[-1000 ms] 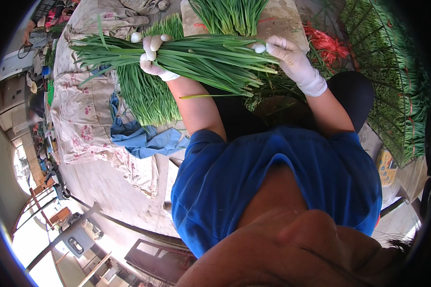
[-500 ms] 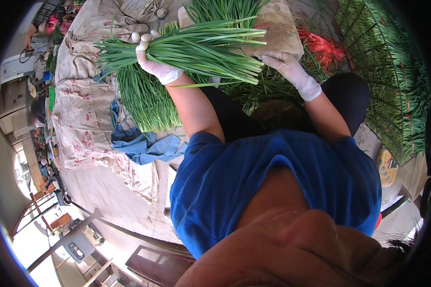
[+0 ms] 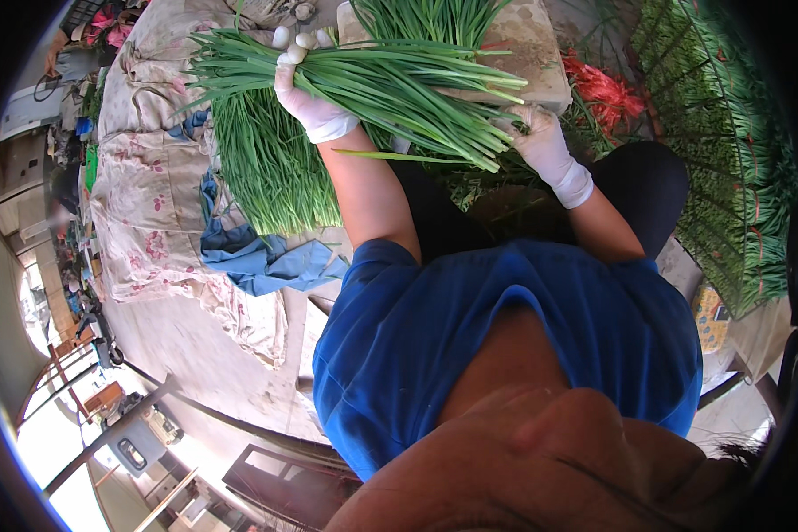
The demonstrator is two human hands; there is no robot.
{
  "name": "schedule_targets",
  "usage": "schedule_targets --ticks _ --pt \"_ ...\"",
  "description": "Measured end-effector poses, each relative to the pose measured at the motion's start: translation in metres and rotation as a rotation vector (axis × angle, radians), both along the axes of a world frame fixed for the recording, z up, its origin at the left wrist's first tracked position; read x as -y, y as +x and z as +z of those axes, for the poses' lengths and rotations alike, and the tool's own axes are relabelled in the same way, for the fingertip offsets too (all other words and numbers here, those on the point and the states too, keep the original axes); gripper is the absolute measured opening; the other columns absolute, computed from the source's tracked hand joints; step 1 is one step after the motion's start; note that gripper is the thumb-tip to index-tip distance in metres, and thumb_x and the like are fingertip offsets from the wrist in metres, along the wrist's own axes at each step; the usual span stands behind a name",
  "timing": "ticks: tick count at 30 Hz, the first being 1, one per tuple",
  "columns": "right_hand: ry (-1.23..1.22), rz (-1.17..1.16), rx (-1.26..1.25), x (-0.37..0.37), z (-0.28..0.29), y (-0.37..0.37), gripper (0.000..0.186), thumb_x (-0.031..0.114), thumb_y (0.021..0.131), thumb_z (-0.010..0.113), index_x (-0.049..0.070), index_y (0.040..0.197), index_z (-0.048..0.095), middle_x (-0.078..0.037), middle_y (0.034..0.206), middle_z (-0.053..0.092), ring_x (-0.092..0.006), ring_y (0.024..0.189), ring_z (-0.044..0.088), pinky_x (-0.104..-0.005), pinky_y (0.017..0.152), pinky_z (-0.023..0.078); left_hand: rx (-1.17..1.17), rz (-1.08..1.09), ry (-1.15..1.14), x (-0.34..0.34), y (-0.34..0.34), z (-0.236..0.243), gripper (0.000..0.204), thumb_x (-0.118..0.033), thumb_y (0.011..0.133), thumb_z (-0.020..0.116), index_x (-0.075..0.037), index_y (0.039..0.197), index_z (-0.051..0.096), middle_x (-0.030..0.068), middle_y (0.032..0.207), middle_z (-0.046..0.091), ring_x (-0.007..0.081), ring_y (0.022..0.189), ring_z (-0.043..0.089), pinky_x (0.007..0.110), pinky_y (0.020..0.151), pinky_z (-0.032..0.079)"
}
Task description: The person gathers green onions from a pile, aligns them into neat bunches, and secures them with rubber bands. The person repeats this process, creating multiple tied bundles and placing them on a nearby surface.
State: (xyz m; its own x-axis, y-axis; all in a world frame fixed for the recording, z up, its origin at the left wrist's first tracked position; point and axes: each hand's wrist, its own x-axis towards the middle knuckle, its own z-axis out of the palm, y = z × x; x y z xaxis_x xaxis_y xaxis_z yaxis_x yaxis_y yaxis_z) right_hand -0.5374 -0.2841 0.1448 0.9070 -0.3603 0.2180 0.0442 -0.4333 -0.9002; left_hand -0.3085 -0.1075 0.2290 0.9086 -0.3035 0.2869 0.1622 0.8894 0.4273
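A thick bunch of garlic chives [image 3: 408, 84] lies across my left hand [image 3: 317, 111], whose white-gloved fingers are wrapped round it near the leafy side. The pale stem ends point right and slightly toward me. At those ends my right hand [image 3: 548, 151], also gloved in white, is closed, with a bit of green between its fingertips. Beneath and left of the held bunch rests a large pile of garlic chives [image 3: 270, 173]. Farther off, more garlic chives [image 3: 430, 19] lie on a worn, pale slab [image 3: 536, 53].
Red plastic twine [image 3: 605, 93] lies in a tangle right of the slab. At far right, tied green bundles [image 3: 758, 186] line up beside dark mesh [image 3: 700, 168]. A floral cloth [image 3: 133, 213] and a blue cloth [image 3: 270, 264] spread out at left.
The held bunch and my left hand have shifted slightly right. My right hand's outstretched fingers have closed at the stem ends, where a bit of green now shows between them.
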Motion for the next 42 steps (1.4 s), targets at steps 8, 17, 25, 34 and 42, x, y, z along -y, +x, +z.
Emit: schedule_targets --ticks 8,17,25,34,42 --pt "-0.535 -0.098 -0.528 0.057 -0.035 -0.053 0.027 0.027 0.076 0.07 0.01 0.096 0.068 -0.011 0.104 0.064 -0.0282 0.097 0.06 -0.0363 0.087 0.047 -0.007 0.133 0.021 -0.016 0.009 0.004 0.025 -0.009 0.08 0.057 -0.005 0.105 0.055 0.0034 0.08 0.06 0.0177 0.085 0.058 0.036 0.09 0.047" --pt "0.774 -0.075 0.285 -0.002 0.009 0.038 0.013 0.006 0.082 0.066 0.004 0.095 0.068 -0.007 0.135 0.045 -0.0173 0.122 0.044 -0.0301 0.1 0.036 0.148 -0.051 -0.08 0.011 -0.01 0.004 0.028 -0.004 0.081 0.05 -0.007 0.108 0.046 0.0012 0.083 0.056 0.0127 0.088 0.056 0.034 0.096 0.045" --pt "-0.343 -0.122 -0.312 0.044 -0.01 -0.015 0.008 0.01 0.079 0.07 0.004 0.076 0.066 -0.009 0.127 0.054 -0.0211 0.121 0.046 -0.0327 0.101 0.034 0.12 0.055 -0.068 -0.011 0.002 0.0 0.034 -0.013 0.082 0.055 -0.007 0.115 0.051 -0.001 0.079 0.059 0.0166 0.089 0.058 0.038 0.094 0.045" --pt "0.719 -0.065 0.333 -0.012 0.008 0.04 0.018 0.003 0.078 0.069 -0.001 0.095 0.068 -0.006 0.13 0.049 -0.016 0.118 0.047 -0.0298 0.099 0.037 0.113 -0.033 -0.085 -0.004 -0.004 -0.007 0.031 -0.015 0.084 0.052 -0.006 0.114 0.049 -0.0011 0.079 0.055 0.0161 0.09 0.058 0.039 0.096 0.044" --pt "0.787 0.014 0.375 -0.012 0.027 0.01 0.009 0.006 0.085 0.059 0.002 0.091 0.066 -0.012 0.136 0.044 -0.0193 0.124 0.04 -0.0335 0.104 0.029 0.24 -0.291 -0.367 -0.023 0.006 -0.012 0.033 -0.01 0.086 0.048 -0.01 0.119 0.049 -0.0027 0.08 0.053 0.0125 0.093 0.056 0.039 0.101 0.041"
